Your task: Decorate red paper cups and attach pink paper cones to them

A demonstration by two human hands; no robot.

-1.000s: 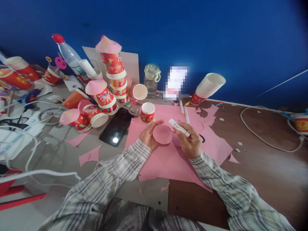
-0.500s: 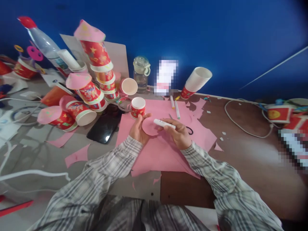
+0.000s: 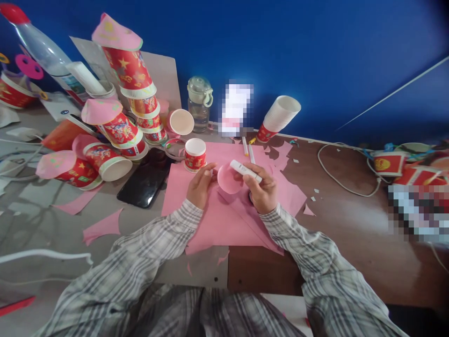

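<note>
My left hand (image 3: 199, 186) pinches the left edge of a pink paper circle (image 3: 228, 179), which is held up and slightly curled above the pink paper sheet (image 3: 210, 220). My right hand (image 3: 262, 191) is closed round a white pen-like tube (image 3: 245, 171). The tube's tip lies over the circle's upper right edge. The right hand's lower fingers sit behind the circle. Whether they touch it is unclear. Both forearms wear grey plaid sleeves.
A red paper cup (image 3: 195, 154) stands just beyond my left hand, beside a black phone (image 3: 145, 180). Stacked cups with pink cone lids (image 3: 135, 75) crowd the left. Two markers (image 3: 246, 147), a leaning cup stack (image 3: 280, 114), a jar (image 3: 199, 103), a white cable (image 3: 338, 180) and paper scraps lie around.
The circle has gone from flat in my left palm to curled and tilted between both hands. My right hand brought the tube over it. The view has swung right.
</note>
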